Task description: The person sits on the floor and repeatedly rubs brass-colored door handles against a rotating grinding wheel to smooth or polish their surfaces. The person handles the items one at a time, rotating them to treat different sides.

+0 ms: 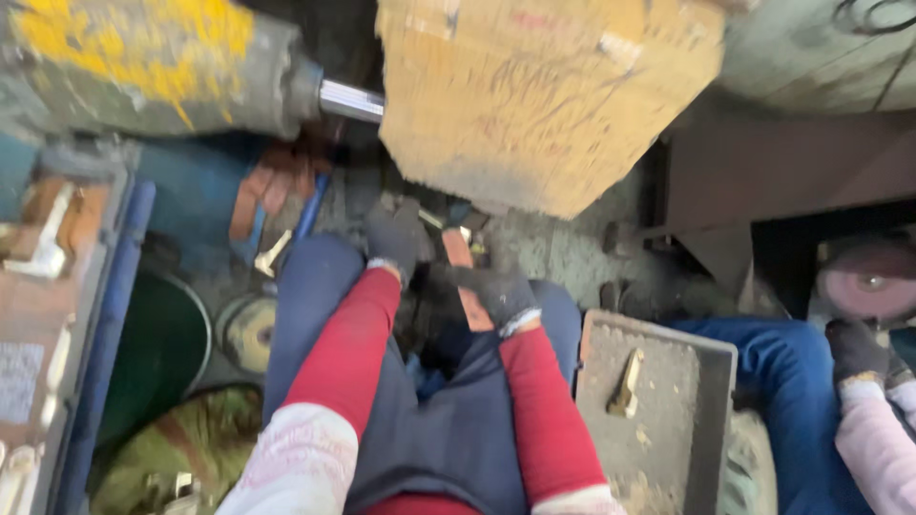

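Head view, looking down over the person's lap, much of it blurred. Both hands wear dark gloves below red sleeves. The left hand (393, 240), just left of frame centre, is raised above the knees with fingers bent downward; whether it grips anything cannot be told through the blur. The right hand (503, 294), at centre, is closed around a reddish-brown flat bar (466, 278) that runs from just above the hand down past its thumb side (the bar's upper end lies close beside the left hand, contact not discernible).

Above the hands, at top centre, sits a large block (539, 95) with worn yellow paint. A bright steel rod (349, 99) enters its left side from a grey, yellow-smeared cylinder (153, 62) at upper left.

At lower right of the lap stands a grey metal tray (668, 434) holding one small brass-coloured piece (627, 383). At the right edge, another person's gloved hand (856, 349) is near a pinkish grinding wheel (870, 281). A green round bin (157, 353) stands at left.
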